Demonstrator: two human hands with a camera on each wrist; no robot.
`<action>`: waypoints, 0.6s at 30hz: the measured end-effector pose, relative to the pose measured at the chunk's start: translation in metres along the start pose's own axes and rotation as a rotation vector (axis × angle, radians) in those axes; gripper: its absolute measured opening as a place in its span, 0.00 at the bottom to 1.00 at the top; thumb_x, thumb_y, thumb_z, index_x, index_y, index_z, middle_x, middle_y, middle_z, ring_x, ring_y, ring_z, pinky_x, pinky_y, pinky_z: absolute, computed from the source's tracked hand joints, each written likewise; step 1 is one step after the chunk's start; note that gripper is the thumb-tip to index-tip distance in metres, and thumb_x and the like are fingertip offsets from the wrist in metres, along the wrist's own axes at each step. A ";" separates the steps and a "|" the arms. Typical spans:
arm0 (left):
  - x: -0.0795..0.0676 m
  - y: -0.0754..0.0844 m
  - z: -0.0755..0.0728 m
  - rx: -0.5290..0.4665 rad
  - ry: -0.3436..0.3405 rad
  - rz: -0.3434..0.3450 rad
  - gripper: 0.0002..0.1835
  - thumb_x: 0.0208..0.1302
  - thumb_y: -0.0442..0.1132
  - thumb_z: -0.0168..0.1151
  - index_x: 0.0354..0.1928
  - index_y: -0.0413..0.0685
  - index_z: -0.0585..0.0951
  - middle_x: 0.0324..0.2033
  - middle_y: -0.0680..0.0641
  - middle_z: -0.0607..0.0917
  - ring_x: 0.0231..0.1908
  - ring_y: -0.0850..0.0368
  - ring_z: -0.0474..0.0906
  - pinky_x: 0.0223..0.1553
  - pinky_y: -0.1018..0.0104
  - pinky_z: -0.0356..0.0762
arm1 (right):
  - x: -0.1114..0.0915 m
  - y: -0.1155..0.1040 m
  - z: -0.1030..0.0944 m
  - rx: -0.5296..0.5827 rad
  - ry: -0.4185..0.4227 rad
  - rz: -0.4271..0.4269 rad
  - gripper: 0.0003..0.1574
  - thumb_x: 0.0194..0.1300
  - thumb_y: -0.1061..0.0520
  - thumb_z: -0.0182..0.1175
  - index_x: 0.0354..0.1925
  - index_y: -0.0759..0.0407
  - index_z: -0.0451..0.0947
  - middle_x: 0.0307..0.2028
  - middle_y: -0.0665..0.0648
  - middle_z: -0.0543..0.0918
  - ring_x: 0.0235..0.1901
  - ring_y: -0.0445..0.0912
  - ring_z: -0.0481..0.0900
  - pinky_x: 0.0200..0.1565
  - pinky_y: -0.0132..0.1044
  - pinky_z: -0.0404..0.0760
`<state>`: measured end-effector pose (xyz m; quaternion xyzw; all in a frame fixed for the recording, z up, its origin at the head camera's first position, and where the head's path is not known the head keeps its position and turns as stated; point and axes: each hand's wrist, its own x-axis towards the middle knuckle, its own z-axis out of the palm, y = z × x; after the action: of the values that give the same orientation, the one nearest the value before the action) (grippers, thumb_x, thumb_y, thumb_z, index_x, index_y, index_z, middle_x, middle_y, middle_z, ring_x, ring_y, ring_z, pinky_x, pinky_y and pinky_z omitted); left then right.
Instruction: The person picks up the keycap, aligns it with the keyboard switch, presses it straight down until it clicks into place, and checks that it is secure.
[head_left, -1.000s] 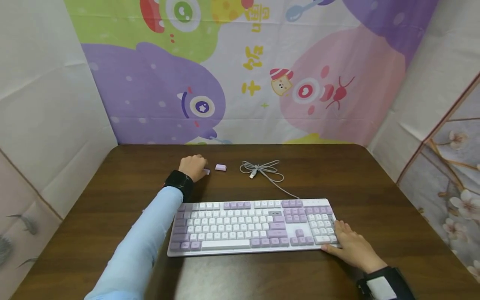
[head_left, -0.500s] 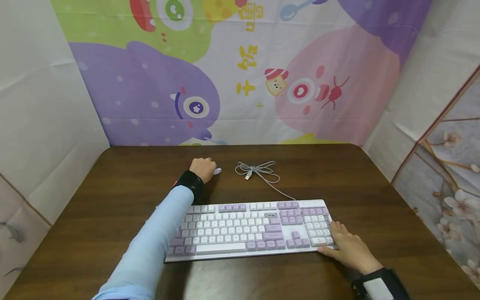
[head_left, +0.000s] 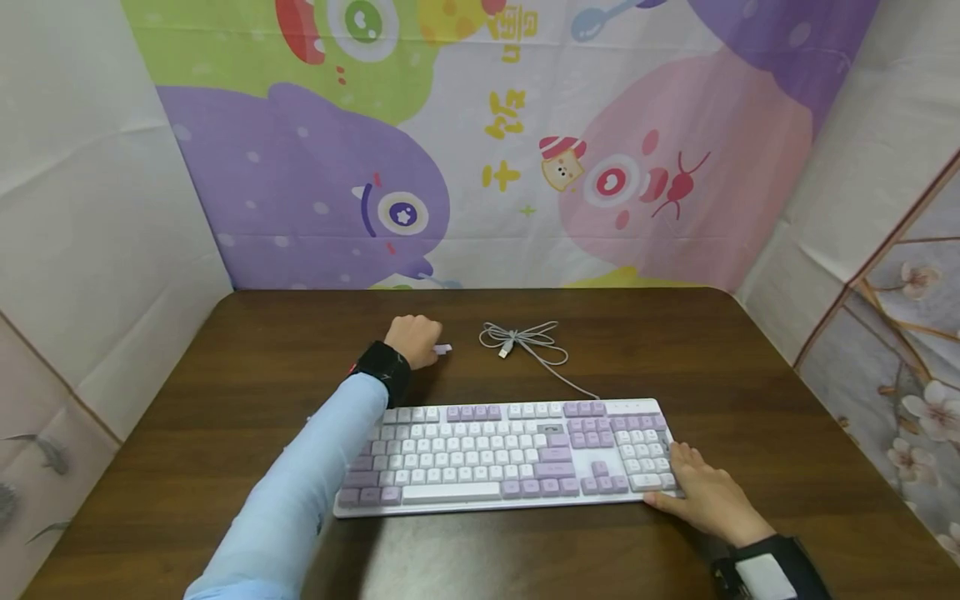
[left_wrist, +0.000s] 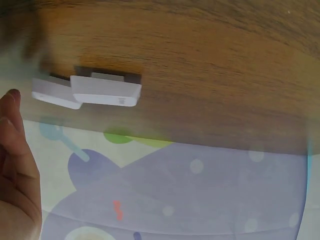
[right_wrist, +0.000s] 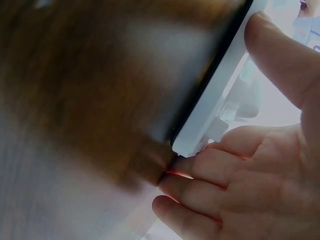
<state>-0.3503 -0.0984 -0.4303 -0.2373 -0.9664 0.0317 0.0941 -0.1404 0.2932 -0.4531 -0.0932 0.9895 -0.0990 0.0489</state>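
Observation:
In the head view my left hand [head_left: 415, 340] reaches to the back of the table. Its thumb side pinches a small light purple keycap [head_left: 444, 349], which sticks out at the right of the hand. The left wrist view shows part of the same hand [left_wrist: 19, 175] at the left edge. Two pale keycaps, a front one [left_wrist: 106, 92] and one partly behind it [left_wrist: 52, 91], sit beside its fingers. My right hand [head_left: 708, 493] lies against the right end of the white and purple keyboard [head_left: 480, 507], thumb along the front edge and fingers spread at the side.
A grey USB cable [head_left: 517, 335], coiled and tied, lies behind the keyboard and runs to its back edge. The wooden table [head_left: 795, 433] ends at a cartoon-printed cloth [head_left: 495, 242]. Cloth walls stand on both sides.
My left hand has moved right, the keycap at its fingers going along. The keycap that lay apart to its right is now covered in the head view. My right hand stays put.

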 end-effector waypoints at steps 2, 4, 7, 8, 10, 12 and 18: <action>-0.001 0.002 -0.001 -0.027 -0.014 -0.003 0.06 0.49 0.38 0.67 0.29 0.45 0.81 0.24 0.46 0.84 0.24 0.51 0.79 0.26 0.55 0.77 | 0.000 0.000 0.000 0.001 0.001 -0.001 0.56 0.53 0.38 0.62 0.57 0.86 0.60 0.57 0.84 0.64 0.58 0.74 0.64 0.52 0.64 0.67; -0.001 0.005 -0.002 -0.045 -0.032 0.001 0.07 0.48 0.38 0.66 0.31 0.45 0.81 0.25 0.47 0.84 0.25 0.51 0.79 0.27 0.56 0.77 | -0.001 0.000 0.000 0.000 0.008 -0.005 0.55 0.53 0.39 0.62 0.57 0.86 0.60 0.57 0.84 0.64 0.58 0.74 0.65 0.51 0.63 0.68; -0.003 0.009 -0.002 -0.075 -0.075 0.018 0.08 0.48 0.37 0.65 0.32 0.47 0.80 0.25 0.48 0.84 0.26 0.52 0.79 0.28 0.56 0.76 | -0.001 0.000 -0.001 0.001 0.014 -0.007 0.55 0.53 0.39 0.62 0.57 0.86 0.60 0.57 0.84 0.64 0.58 0.74 0.65 0.51 0.63 0.68; -0.003 0.011 -0.002 -0.088 -0.091 0.025 0.08 0.48 0.37 0.65 0.32 0.48 0.79 0.25 0.48 0.83 0.26 0.52 0.79 0.28 0.56 0.76 | -0.001 0.000 -0.001 0.001 0.013 -0.007 0.55 0.53 0.39 0.62 0.57 0.86 0.60 0.57 0.84 0.64 0.58 0.74 0.65 0.51 0.63 0.68; -0.004 0.013 -0.004 -0.119 -0.126 0.034 0.09 0.47 0.37 0.65 0.32 0.49 0.78 0.26 0.49 0.83 0.27 0.53 0.79 0.29 0.56 0.76 | -0.001 0.000 -0.002 0.002 0.006 -0.001 0.55 0.53 0.40 0.62 0.57 0.86 0.59 0.57 0.84 0.64 0.58 0.74 0.64 0.52 0.64 0.67; -0.005 0.017 -0.006 -0.152 -0.152 0.037 0.09 0.46 0.37 0.65 0.32 0.50 0.79 0.27 0.50 0.84 0.29 0.52 0.79 0.29 0.56 0.76 | 0.000 -0.001 -0.003 0.004 -0.005 0.003 0.56 0.53 0.39 0.62 0.57 0.86 0.59 0.57 0.85 0.63 0.58 0.74 0.63 0.52 0.64 0.67; -0.010 0.025 -0.009 -0.134 -0.153 0.068 0.03 0.47 0.35 0.65 0.27 0.51 0.82 0.28 0.51 0.85 0.30 0.53 0.80 0.31 0.57 0.76 | 0.000 -0.002 -0.003 0.004 -0.009 0.006 0.56 0.53 0.39 0.62 0.58 0.86 0.58 0.58 0.84 0.63 0.59 0.74 0.63 0.52 0.64 0.67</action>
<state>-0.3288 -0.0806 -0.4256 -0.2728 -0.9620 -0.0117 0.0029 -0.1401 0.2917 -0.4501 -0.0907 0.9893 -0.1002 0.0541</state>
